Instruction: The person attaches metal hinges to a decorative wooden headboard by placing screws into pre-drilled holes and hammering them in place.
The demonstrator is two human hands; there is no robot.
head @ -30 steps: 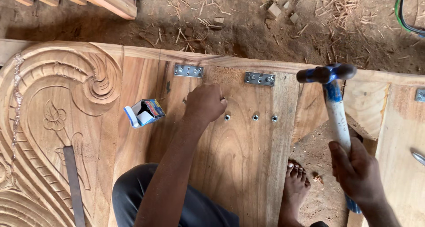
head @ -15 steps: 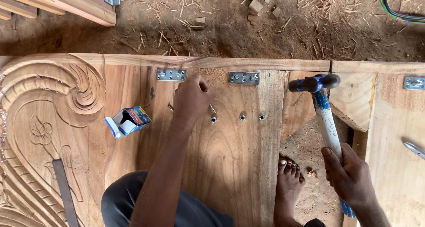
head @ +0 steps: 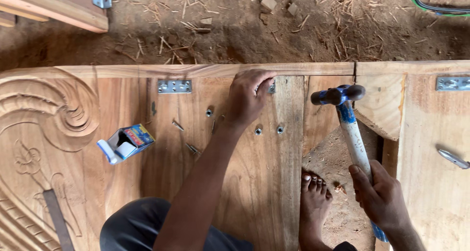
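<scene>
Soft, even daylight fills the picture, bright but not harsh. Shadows are faint; a darker patch sits on the dirt ground far above the left hand. No glare shows. Everything looks sharp, and straight edges bend slightly near the corners.

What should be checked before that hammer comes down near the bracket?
1. Right hand wrapped firmly round the hammer handle: ok.
2. Hammer head raised and free of the wood: ok.
3. Left hand fingers out of the strike path: not ok, they cover the metal bracket at the plank edge.
4. Nail or screw held upright under those fingers: cannot tell, hidden.
5. Bare foot away from the hammer: not ok, it rests just beside the handle.
6. Loose screws and small box away from the strike spot: ok.
</scene>
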